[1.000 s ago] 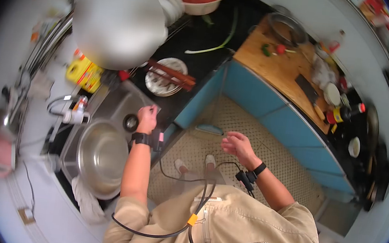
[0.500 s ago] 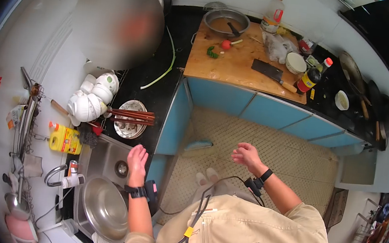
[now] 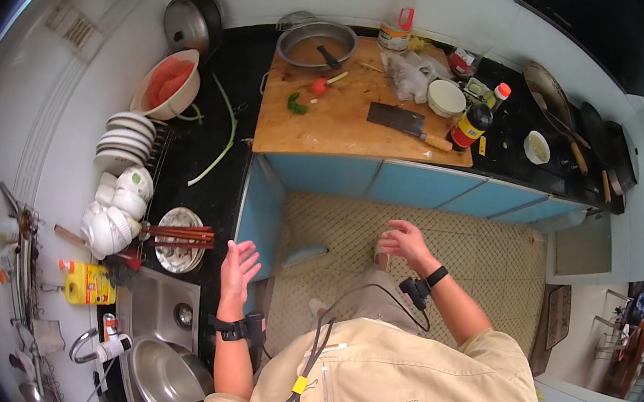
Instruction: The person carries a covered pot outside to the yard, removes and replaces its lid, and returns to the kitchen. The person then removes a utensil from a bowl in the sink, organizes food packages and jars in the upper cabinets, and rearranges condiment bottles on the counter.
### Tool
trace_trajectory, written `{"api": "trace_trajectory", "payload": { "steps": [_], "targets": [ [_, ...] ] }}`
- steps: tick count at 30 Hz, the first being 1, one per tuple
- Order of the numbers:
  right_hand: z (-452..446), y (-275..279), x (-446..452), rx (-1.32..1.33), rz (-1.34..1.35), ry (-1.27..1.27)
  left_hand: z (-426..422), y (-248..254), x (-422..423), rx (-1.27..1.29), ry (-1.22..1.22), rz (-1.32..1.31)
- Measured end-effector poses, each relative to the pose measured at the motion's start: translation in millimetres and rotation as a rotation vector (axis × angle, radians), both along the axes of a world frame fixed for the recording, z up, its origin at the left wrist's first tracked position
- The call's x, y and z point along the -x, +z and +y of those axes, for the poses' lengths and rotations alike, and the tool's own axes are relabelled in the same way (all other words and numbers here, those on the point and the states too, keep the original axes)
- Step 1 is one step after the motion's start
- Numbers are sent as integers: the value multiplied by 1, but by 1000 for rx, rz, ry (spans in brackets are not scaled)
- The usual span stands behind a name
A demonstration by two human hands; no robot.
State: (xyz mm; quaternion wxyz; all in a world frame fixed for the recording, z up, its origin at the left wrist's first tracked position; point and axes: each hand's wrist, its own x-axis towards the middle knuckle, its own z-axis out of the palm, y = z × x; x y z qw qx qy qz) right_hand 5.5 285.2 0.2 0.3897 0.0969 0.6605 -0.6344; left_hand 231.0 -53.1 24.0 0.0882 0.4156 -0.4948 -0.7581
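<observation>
My left hand [image 3: 237, 272] is held up with its fingers apart, in front of the counter edge by the sink [image 3: 160, 294]. Nothing is in it. Over the tiled floor, my right hand [image 3: 406, 245] is loosely stretched out and also holds nothing. Nearest my left hand is a plate [image 3: 172, 262] on the black counter, with several brown chopsticks [image 3: 195, 237] lying across it. Ahead of my right hand, a cleaver [image 3: 396, 118] rests on the wooden cutting board [image 3: 329, 138], alongside a red radish-like vegetable [image 3: 320, 86] and green pepper pieces [image 3: 296, 104].
A metal basin [image 3: 159, 373] sits in the sink. Bowls [image 3: 108, 228] and plates [image 3: 126, 139] fill a rack along the wall. A spring onion [image 3: 221, 146] lies on the counter. A soy sauce bottle [image 3: 471, 125] stands near the board's right edge. Blue cabinets [image 3: 325, 173] border the floor.
The view has shifted as I stepped forward and turned, so the counter appears further left. Both hands stay raised and empty. The corner bowl of red food, blurred before, now shows clearly.
</observation>
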Motion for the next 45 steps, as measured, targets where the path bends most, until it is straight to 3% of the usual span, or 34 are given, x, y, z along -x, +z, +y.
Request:
{"api": "trace_trajectory", "payload": {
  "steps": [7, 10, 11, 13, 15, 18, 20, 29, 32, 33, 36, 38, 40, 41, 43, 45],
  "targets": [
    [103, -35, 162, 17, 159, -286, 28, -14, 142, 32, -25, -51],
    [147, -38, 226, -207, 645, -284, 53, -16, 213, 8, -83, -68],
    [150, -15, 244, -277, 825, -280, 66, -17, 244, -1, -126, -38],
    [144, 40, 272, -425, 872, -271, 93, -8, 293, -10, -171, -51],
    [149, 54, 299, -527, 1122, -137, 112, -4, 327, 30, -168, -20],
    [138, 58, 325, -400, 1095, -48, 135, 3, 356, 22, -198, -54],
    [130, 40, 332, -330, 1060, -135, 141, 1, 368, 14, -203, -77],
    [144, 44, 341, -341, 1011, -179, 151, 17, 420, 120, -229, -116],
    [148, 75, 350, -66, 946, -216, 162, 41, 445, 354, -421, -52],
    [149, 115, 345, -89, 935, -182, 164, 46, 455, 389, -516, 54],
    [146, 175, 348, 112, 890, -51, 198, 127, 490, 346, -806, 302],
    [134, 211, 353, 183, 940, 12, 218, 178, 508, 854, -1032, 422],
    [118, 250, 357, 256, 998, 83, 239, 201, 520, 1041, -1003, 550],
    [108, 274, 355, 326, 965, 114, 247, 213, 523, 1017, -922, 697],
    [89, 301, 365, 353, 1079, 148, 251, 242, 520, 794, -778, 753],
    [67, 334, 365, 437, 1045, 216, 235, 267, 520, 852, -672, 761]
  ]
}}
